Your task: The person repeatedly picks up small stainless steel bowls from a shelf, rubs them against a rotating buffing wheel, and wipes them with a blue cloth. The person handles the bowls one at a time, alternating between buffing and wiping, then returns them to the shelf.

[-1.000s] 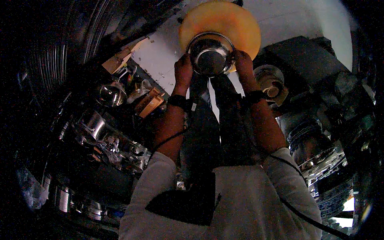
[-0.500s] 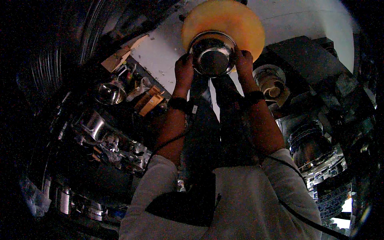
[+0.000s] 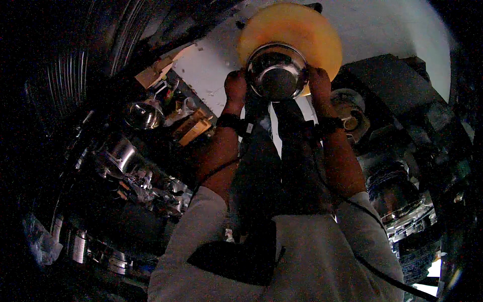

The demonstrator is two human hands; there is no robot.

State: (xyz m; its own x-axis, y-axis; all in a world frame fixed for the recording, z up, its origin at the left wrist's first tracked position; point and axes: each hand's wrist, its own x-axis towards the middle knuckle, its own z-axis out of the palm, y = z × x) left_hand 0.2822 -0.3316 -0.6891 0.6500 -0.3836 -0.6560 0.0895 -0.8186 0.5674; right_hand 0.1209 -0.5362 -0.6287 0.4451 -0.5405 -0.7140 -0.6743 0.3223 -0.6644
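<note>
A shiny round metal bowl [image 3: 277, 83] is held between my two hands, in front of my legs. My left hand [image 3: 235, 86] is closed on the bowl's left rim. On the opposite rim, my right hand [image 3: 319, 83] grips with its fingers partly hidden behind the metal. Just beyond the bowl is a large round orange-yellow disc [image 3: 297, 27], partly covered by it; whether the two touch I cannot tell. Dark bands circle both my wrists, and a thin black cable runs along each arm.
To the left lie a shiny metal pot [image 3: 144, 116], a brown wooden or cardboard piece [image 3: 193, 130] and another brown piece [image 3: 153, 73]. Brown rolls [image 3: 352, 120] and a large dark box-like block [image 3: 385, 85] stand at right. Metalware fills the dim lower left.
The bowl, the disc and my hands appear slightly lower and further right, as does most of the surrounding scene. My grip on the bowl is the same.
</note>
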